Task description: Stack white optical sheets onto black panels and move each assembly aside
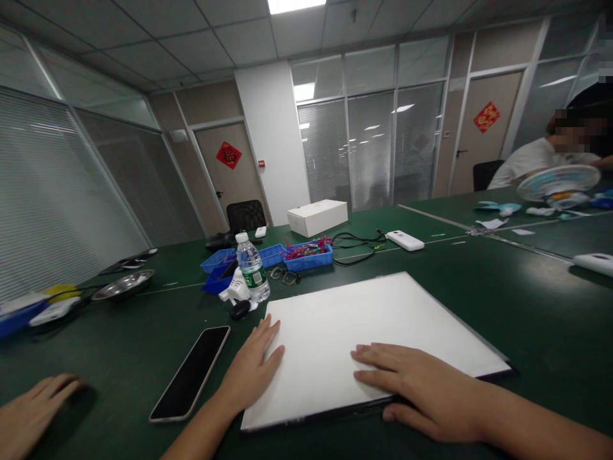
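Note:
A large white sheet [325, 332], with a dark layer and a clear edge under it, lies flat on the green table. My left hand [253, 364] rests at the sheet's left edge, fingers stretched out and thumb apart. My right hand [416, 386] lies over the near right part of the sheet with its fingers extended flat; its thumb hangs by the front edge. Neither hand grips anything that I can see. Left of my left forearm, a smartphone [191, 374] with a dark screen lies face up.
Another person's hand [41, 406] is at the lower left. Beyond the sheet stand a water bottle [253, 268], blue trays [309, 260] with reddish wires, glasses [287, 276] and a white box [318, 218]. A metal dish [123, 285] sits left. A person [527, 156] sits at the far right.

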A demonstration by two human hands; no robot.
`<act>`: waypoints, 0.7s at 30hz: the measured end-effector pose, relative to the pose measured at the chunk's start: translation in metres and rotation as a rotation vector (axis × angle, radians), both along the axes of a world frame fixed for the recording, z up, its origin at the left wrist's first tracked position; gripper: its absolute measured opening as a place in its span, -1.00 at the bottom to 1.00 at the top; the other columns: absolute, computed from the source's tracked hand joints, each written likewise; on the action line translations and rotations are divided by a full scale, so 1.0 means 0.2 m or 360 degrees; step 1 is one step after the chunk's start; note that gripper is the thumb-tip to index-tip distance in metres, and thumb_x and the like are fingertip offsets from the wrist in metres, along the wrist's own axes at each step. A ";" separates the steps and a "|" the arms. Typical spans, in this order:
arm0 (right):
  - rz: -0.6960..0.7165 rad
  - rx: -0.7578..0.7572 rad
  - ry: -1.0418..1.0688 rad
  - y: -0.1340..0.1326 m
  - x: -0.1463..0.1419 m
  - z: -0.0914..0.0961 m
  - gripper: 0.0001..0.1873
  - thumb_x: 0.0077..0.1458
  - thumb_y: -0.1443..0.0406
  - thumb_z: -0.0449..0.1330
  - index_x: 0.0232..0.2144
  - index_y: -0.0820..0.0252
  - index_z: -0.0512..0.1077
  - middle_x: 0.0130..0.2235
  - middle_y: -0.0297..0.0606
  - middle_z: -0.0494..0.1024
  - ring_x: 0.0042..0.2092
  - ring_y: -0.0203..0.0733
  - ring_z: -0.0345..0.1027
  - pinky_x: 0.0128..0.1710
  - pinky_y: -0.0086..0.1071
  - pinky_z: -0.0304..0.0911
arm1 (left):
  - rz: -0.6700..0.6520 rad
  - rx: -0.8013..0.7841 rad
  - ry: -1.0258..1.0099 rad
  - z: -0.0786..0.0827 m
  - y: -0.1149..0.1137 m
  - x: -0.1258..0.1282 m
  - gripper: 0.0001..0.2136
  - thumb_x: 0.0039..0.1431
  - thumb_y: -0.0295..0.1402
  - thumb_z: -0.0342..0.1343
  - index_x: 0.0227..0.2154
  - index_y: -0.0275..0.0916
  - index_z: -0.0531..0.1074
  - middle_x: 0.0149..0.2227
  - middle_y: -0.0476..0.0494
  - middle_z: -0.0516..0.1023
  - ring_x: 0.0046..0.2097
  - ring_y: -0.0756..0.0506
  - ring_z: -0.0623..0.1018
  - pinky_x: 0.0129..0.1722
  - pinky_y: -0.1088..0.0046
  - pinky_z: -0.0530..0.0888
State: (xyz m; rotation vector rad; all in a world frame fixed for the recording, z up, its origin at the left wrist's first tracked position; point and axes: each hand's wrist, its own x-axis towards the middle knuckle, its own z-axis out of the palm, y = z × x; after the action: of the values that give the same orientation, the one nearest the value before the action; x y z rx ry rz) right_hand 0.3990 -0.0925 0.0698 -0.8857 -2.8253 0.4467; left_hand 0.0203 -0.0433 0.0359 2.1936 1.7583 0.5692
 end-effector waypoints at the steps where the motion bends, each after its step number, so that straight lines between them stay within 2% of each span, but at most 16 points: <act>1: -0.0006 -0.0015 0.0020 0.00 0.00 0.00 -0.36 0.36 0.04 0.09 0.41 0.03 0.24 0.42 -0.11 0.13 0.43 0.06 0.05 0.42 0.06 0.08 | -0.0004 -0.0003 -0.0004 0.00 0.00 0.00 -0.38 0.33 -0.11 0.00 0.38 -0.27 0.30 0.49 -0.24 0.05 0.49 -0.35 0.07 0.45 -0.03 0.09; 4: -0.0003 -0.0035 0.0097 0.00 0.00 0.00 -0.38 0.36 0.05 0.11 0.39 0.01 0.26 0.41 -0.11 0.16 0.43 0.04 0.07 0.44 0.03 0.07 | -0.0049 0.0000 0.0007 0.00 0.00 -0.01 -0.41 0.31 -0.19 0.01 0.36 -0.27 0.33 0.47 -0.23 0.09 0.49 -0.34 0.06 0.46 -0.07 0.06; 7: -0.0041 -0.0027 0.0058 0.02 0.00 -0.02 -0.27 0.29 -0.07 0.15 0.40 0.03 0.25 0.41 -0.05 0.15 0.44 0.12 0.04 0.44 0.12 0.01 | -0.0106 0.0023 0.0021 -0.02 0.01 -0.01 -0.44 0.32 -0.23 -0.01 0.34 -0.29 0.36 0.46 -0.26 0.12 0.49 -0.33 0.06 0.46 -0.09 0.02; 10: -0.0137 0.0093 0.0021 0.04 0.01 -0.05 -0.18 0.25 -0.16 0.15 0.41 0.06 0.23 0.41 -0.02 0.14 0.43 0.16 0.03 0.45 0.19 -0.05 | -0.0116 0.0025 0.0042 -0.03 0.02 -0.01 -0.44 0.33 -0.26 -0.03 0.34 -0.32 0.34 0.46 -0.29 0.11 0.49 -0.33 0.06 0.46 -0.10 0.02; 12: -0.0129 0.0249 0.0027 0.05 0.02 -0.07 -0.21 0.27 -0.14 0.13 0.40 0.07 0.25 0.40 -0.03 0.19 0.42 0.13 0.08 0.44 0.17 -0.01 | -0.0110 0.0014 0.0064 -0.03 0.02 -0.01 -0.44 0.33 -0.27 -0.06 0.35 -0.34 0.33 0.47 -0.30 0.10 0.49 -0.33 0.06 0.46 -0.09 0.02; 15: -0.0003 0.0602 0.0093 0.05 0.02 -0.11 -0.33 0.29 -0.08 0.15 0.32 0.08 0.35 0.34 -0.08 0.31 0.38 0.04 0.18 0.43 0.08 0.07 | -0.0101 0.0006 0.0064 -0.02 0.02 -0.01 -0.44 0.33 -0.27 -0.05 0.35 -0.34 0.33 0.47 -0.28 0.09 0.49 -0.32 0.06 0.46 -0.08 0.02; 18: 0.0109 0.0980 0.0254 0.04 -0.01 -0.14 -0.56 0.30 0.05 0.20 0.11 0.12 0.49 0.19 -0.15 0.50 0.29 -0.09 0.30 0.43 -0.03 0.07 | -0.0084 0.0002 0.0006 -0.01 0.01 0.00 -0.43 0.29 -0.28 -0.01 0.34 -0.30 0.35 0.46 -0.26 0.11 0.49 -0.32 0.07 0.45 -0.10 0.05; 21: 0.0230 0.1292 0.0458 0.02 -0.04 -0.13 -0.80 0.28 0.24 0.24 -0.10 0.19 0.54 -0.01 -0.21 0.60 0.19 -0.15 0.39 0.39 -0.08 0.14 | -0.0062 -0.0005 -0.0069 0.00 0.01 0.00 -0.43 0.26 -0.26 0.04 0.31 -0.30 0.38 0.45 -0.26 0.13 0.48 -0.34 0.09 0.45 -0.12 0.05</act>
State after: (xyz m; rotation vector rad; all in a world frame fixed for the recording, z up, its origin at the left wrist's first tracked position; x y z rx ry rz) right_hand 0.3908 -0.0884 0.0431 -0.4023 -2.4424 -0.5001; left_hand 0.0205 -0.0422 0.0364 2.1918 1.6897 0.5997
